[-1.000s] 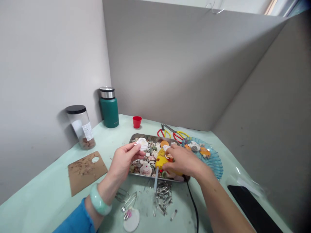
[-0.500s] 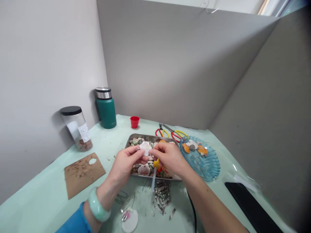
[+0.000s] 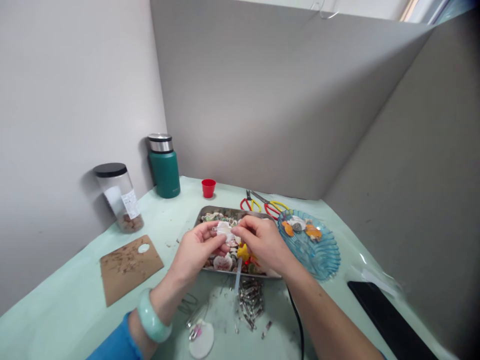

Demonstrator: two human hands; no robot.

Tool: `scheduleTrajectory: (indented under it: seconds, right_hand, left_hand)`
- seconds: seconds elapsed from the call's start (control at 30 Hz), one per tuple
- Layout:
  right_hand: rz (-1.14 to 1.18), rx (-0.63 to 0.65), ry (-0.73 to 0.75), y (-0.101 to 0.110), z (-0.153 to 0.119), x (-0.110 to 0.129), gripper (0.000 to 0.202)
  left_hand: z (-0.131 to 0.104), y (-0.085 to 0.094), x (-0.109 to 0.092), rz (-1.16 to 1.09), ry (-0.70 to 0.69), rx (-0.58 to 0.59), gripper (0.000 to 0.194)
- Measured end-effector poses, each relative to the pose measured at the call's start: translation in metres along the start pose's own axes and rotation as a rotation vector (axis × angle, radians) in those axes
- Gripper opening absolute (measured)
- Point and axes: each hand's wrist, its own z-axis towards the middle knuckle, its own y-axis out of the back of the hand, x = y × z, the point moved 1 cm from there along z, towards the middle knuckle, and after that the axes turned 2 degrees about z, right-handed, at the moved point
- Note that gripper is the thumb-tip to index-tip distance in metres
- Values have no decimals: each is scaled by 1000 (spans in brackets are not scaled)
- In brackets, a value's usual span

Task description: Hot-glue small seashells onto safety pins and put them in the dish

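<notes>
Left hand (image 3: 200, 245), in the head view, pinches one white shell (image 3: 225, 229) between thumb and fingers; right hand (image 3: 264, 242) has its thumb and finger pinched on the shell's right edge. Whether the right fingertips also hold something smaller, I cannot tell. That shell is above the tray (image 3: 225, 210). Step in hand, by my reading: close fingertip work on the shell. What comes next seems to call for a steady left pinch and a light right touch, clear of the glue gun (image 3: 243, 251), largely hidden below the right hand.

Counting: one tray, its shells (image 3: 222, 262) too many to number; one glue gun with one stick (image 3: 238, 277); one heap of pins (image 3: 250, 300), likewise uncountable; one white disc (image 3: 202, 341); one plate (image 3: 322, 262) bearing two orange pieces (image 3: 313, 232) among others; two scissors (image 3: 278, 204); one cup (image 3: 208, 188); one flask (image 3: 165, 172); one jar (image 3: 120, 200); one board (image 3: 127, 280); one black slab (image 3: 382, 320).
</notes>
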Motion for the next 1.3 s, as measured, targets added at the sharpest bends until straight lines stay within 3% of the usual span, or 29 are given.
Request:
scheduleTrajectory:
  seconds: [0.27,0.77,1.03,1.3]
  right_hand:
    - [34,-4,-31,0,2,-3,27]
    - [65,-23,-125,-2,3,-7,25]
    - [404,160,-279,-2,2,-3,27]
    - [288,75,-200,-3,3,-2,26]
  left_hand:
    - [2,2,2,62,-38,10,23]
    - [2,4,6,37,-58,59,22]
    - [2,6,9,-16,-36,68,22]
    - [1,6,8,4,-39,60,21]
